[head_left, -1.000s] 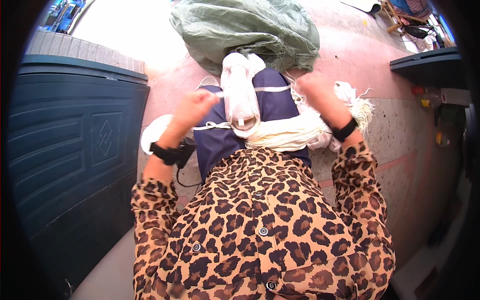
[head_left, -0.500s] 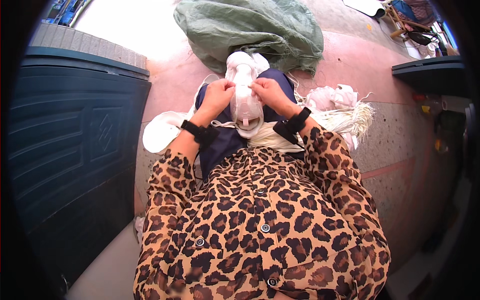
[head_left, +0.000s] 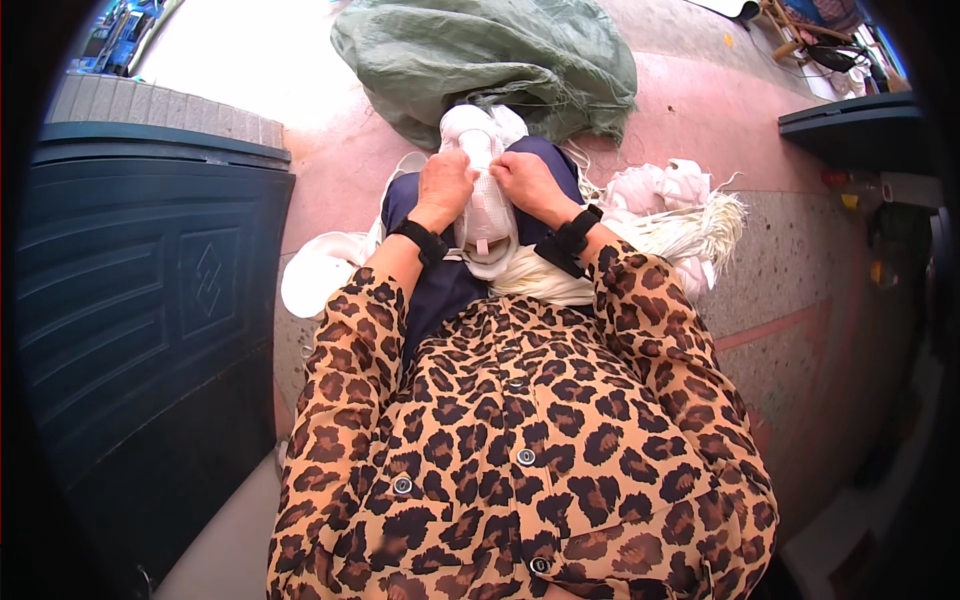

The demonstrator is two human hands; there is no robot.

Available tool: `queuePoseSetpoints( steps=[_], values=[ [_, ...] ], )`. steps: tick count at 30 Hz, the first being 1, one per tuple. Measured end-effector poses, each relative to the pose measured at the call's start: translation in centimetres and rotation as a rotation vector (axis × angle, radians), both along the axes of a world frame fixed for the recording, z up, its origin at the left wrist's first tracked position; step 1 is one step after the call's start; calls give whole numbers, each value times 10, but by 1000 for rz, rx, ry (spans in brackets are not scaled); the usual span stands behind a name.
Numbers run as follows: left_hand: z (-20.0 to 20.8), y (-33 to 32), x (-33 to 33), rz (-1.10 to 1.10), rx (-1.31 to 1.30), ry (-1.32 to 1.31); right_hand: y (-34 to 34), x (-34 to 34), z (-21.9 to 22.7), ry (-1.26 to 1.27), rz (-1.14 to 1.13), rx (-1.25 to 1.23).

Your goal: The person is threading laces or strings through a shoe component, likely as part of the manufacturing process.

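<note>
A white sneaker (head_left: 487,218) with a pale pink heel tab rests between my knees, its heel toward me and its toe pointing away. On its left side my left hand (head_left: 446,188) is closed, fingertips at the lacing area. Opposite, my right hand (head_left: 530,185) is closed in a pinch along the other edge. Both seem to grip a white shoelace, though the strand hardly shows between the fingers. A thick bundle of cream laces (head_left: 540,278) lies across my lap and spreads out past my right thigh.
Beyond my knees a large green woven sack (head_left: 480,60) slumps on the floor. More pale shoes (head_left: 645,187) lie at my right, and a white shoe-like piece (head_left: 312,280) sits at my left. A dark blue panelled door (head_left: 150,290) stands close on the left; another dark panel (head_left: 850,125) juts in from the right.
Both hands have turned and closed more fully beside the sneaker's lacing area. My left wrist has shifted slightly to the right. The whole view has tilted a little.
</note>
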State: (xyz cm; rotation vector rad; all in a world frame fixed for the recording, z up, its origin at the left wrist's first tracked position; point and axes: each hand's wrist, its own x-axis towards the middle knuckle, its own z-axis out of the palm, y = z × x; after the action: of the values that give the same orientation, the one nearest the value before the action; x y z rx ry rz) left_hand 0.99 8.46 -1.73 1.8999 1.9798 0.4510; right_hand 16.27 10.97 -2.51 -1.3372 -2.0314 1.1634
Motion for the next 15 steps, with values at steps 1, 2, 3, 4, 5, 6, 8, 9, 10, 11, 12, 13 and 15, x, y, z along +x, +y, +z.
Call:
queuePoseSetpoints(
  steps=[1,2,3,4,5,6,8,9,10,11,12,13,15],
  values=[
    [-1,0,0,37,16,-27,0,-1,0,-56,1,18],
    [-2,1,1,36,13,-28,0,-1,0,-38,14,25],
    [-2,1,1,54,6,-40,1,-3,0,-103,5,45],
    [-3,1,1,68,9,-63,0,-3,0,-188,-15,56],
    [-3,2,1,73,-2,-52,0,-4,1,-169,-4,64],
    [-2,2,1,80,-6,-53,-1,-5,1,-204,6,73],
    [-3,3,0,87,-12,-54,-2,-7,4,-240,16,80],
    [-3,3,0,101,-45,-69,-2,-9,5,-267,19,79],
    [-3,3,-1,108,-64,-91,-1,-10,7,-300,13,81],
    [-4,3,-1,116,-77,-84,-2,-11,8,-294,23,78],
    [-4,3,-1,111,-53,-92,-2,-12,9,-298,16,74],
    [-5,3,-2,101,-33,-104,-1,-13,10,-313,5,66],
    [-6,2,-3,108,-7,-99,1,-14,9,-309,19,76]
  ],
)
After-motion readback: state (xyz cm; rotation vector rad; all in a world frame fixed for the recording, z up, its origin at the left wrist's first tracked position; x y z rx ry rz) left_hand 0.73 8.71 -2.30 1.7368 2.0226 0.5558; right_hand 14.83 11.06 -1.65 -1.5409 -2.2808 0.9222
